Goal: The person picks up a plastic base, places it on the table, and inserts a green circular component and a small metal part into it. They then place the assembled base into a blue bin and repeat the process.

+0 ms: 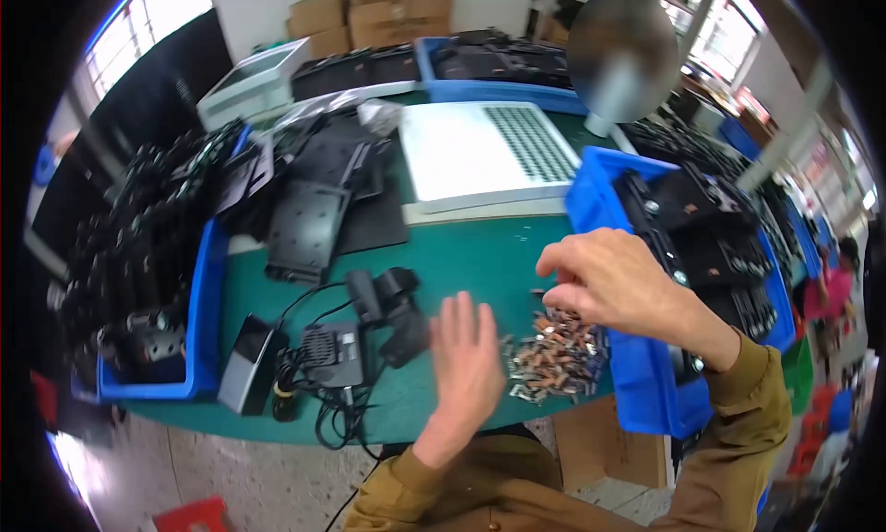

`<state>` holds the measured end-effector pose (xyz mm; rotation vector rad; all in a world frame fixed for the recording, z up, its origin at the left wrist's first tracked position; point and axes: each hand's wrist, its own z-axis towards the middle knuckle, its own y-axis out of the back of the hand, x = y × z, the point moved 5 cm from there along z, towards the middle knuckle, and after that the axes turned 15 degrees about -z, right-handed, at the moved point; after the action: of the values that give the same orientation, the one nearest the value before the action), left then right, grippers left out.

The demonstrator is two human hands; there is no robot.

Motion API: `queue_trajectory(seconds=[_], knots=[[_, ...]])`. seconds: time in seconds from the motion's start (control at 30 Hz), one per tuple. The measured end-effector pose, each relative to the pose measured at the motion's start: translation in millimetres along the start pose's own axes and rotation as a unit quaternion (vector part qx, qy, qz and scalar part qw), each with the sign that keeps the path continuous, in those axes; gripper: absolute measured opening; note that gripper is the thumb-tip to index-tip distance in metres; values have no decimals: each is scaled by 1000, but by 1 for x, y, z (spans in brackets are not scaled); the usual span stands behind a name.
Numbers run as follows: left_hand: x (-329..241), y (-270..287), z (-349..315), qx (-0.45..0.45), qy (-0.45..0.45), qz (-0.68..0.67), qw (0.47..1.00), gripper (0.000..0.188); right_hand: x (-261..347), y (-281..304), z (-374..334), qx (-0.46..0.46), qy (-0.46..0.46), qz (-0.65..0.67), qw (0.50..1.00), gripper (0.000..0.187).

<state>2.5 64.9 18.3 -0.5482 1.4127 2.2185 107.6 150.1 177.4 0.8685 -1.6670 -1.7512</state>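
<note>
My left hand (466,361) hovers over the green table beside a heap of small metal parts (554,358). Its fingers are stretched out, a little smeared by motion, and nothing shows in them. Just above the far right side of that heap is my right hand (609,278), its fingers curled toward the thumb. Whatever those fingers may pinch is too small or hidden to name. Left of my left hand lie a black strapped device (388,310) and a black power adapter (334,352) with tangled cables. The heap mixes silvery and copper-brown pieces.
Blue bins (660,384) (208,320) full of black metal parts flank the green tabletop (480,255). Black plates (309,227) are stacked at the back left. A white tray with a grid of small parts (471,154) lies behind. A dark box-shaped device (247,361) stands front left.
</note>
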Motion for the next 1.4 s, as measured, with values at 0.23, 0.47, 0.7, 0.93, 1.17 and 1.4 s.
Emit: queue_trajectory(seconds=[0.23, 0.47, 0.7, 0.93, 1.17, 1.4], knots=[[-2, 1, 1, -13, 14, -63, 998, 52, -12, -58, 123, 44, 10, 110, 993, 33], [1, 0, -3, 18, 46, -76, 996, 53, 50, -98, 219, 107, 15, 377, 920, 47], [-1, -1, -1, 29, 55, -97, 993, 52, 95, -95, 237, -31, -151, 395, 906, 54], [0, -1, -2, 17, 55, -108, 992, 51, 98, -108, 246, -14, -146, 445, 883, 53], [-3, 4, 0, 20, 33, -49, 998, 47, 91, -113, 246, -73, -173, 437, 880, 38], [-1, 2, -3, 10, 36, -33, 999, 47, 89, -98, 232, -133, -157, 432, 878, 31]])
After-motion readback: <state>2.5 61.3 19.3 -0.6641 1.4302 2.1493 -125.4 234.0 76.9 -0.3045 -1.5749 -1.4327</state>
